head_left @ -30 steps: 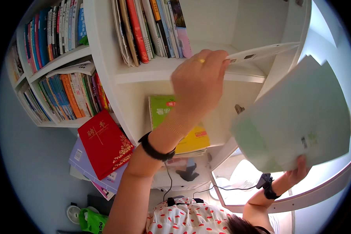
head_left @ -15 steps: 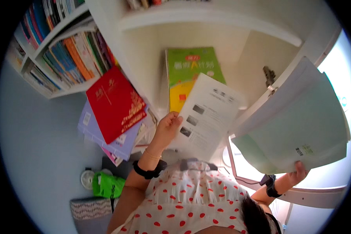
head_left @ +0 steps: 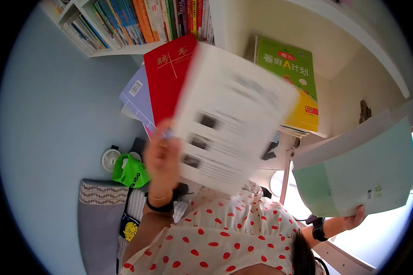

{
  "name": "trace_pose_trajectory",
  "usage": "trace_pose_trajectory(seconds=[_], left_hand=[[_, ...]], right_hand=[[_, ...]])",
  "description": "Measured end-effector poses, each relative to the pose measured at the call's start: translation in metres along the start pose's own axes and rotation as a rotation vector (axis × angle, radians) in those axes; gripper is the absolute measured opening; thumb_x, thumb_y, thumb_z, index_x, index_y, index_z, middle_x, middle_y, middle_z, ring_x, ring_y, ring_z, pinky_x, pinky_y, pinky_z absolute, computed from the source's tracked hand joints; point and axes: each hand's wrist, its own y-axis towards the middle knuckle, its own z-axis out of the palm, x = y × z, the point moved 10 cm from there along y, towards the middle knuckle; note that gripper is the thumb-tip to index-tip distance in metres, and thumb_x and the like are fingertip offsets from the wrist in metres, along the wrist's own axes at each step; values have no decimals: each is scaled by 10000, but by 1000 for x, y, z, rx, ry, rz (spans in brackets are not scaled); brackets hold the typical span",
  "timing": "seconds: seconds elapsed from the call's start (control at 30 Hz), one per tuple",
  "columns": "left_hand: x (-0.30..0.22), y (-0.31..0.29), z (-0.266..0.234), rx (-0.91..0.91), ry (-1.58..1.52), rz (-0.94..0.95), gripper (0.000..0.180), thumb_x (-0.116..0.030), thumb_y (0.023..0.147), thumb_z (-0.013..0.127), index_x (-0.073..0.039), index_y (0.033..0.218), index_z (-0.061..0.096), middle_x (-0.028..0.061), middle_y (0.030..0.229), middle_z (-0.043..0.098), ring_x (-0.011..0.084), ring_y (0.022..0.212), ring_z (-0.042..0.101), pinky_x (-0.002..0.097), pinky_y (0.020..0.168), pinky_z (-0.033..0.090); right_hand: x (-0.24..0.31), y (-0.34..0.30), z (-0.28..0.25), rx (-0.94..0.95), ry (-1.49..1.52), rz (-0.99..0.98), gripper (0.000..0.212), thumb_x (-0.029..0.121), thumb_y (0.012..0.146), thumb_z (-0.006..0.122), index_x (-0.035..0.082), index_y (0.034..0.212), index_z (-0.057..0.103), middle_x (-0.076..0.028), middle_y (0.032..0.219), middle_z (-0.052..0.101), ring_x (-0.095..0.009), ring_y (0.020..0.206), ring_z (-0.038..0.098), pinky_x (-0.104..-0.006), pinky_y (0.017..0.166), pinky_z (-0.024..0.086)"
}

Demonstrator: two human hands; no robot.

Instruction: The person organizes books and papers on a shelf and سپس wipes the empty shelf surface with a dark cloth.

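A white printed booklet (head_left: 234, 119) with small dark pictures is pinched at its left edge in my left hand (head_left: 163, 158); motion smears both slightly. Behind it a red folder (head_left: 170, 73) lies on a lilac book (head_left: 140, 94), partly covered by the booklet. On the right, my right hand (head_left: 354, 218) grips a pale green booklet (head_left: 358, 174) by its lower edge, with its pages fanning apart at the top. A green and yellow workbook (head_left: 289, 68) lies on a stack inside the white shelf, its lower left corner hidden by the white booklet.
White bookshelves (head_left: 133, 49) full of upright books stand at the far left. A small dark figurine (head_left: 365, 111) sits in the right shelf. Lower left are a white fan (head_left: 110, 159), a green plastic bag (head_left: 129, 172) and a grey cushion (head_left: 101, 220).
My view has turned left. The white booklet in my left hand has swung left and now overlaps the red folder. My right hand still holds the green booklet.
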Motion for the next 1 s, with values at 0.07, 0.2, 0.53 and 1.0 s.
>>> trace_pose_trajectory(seconds=[0.07, 0.2, 0.53, 1.0], left_hand=[[-14, 21, -37, -188, -217, -20, 404, -45, 871, 469, -9, 1269, 412, 101, 1001, 604, 128, 834, 591, 269, 700, 479], [-20, 64, -49, -124, -177, 98, 480, -22, 867, 450, -12, 1331, 327, 144, 1147, 543, 167, 959, 565, 283, 817, 470], [-1, 87, -7, 83, 1032, 280, 560, -275, 833, 548, -16, 1302, 382, 332, 1334, 279, 523, 1238, 216, 491, 1020, 221], [-92, -80, 193, 1137, -404, 389, 852, -171, 766, 679, -34, 1407, 134, 152, 1472, 107, 280, 1351, 148, 425, 1041, 253]], right_hand=[[6, -1, 12, -47, -174, -101, 611, 149, 776, 434, -172, 1255, 229, -333, 1246, 366, -376, 1129, 440, -446, 946, 385], [4, 6, 36, 13, -221, -121, 591, 167, 791, 431, -177, 1241, 260, -313, 1235, 391, -352, 1113, 453, -430, 917, 404], [-13, 19, 64, 201, -174, -93, 416, 172, 822, 524, -65, 1146, 416, -280, 1091, 515, -337, 941, 574, -382, 773, 509], [57, 26, 157, 102, -308, 95, 364, 118, 800, 588, -141, 1041, 499, -199, 930, 596, -245, 746, 604, -332, 655, 527]])
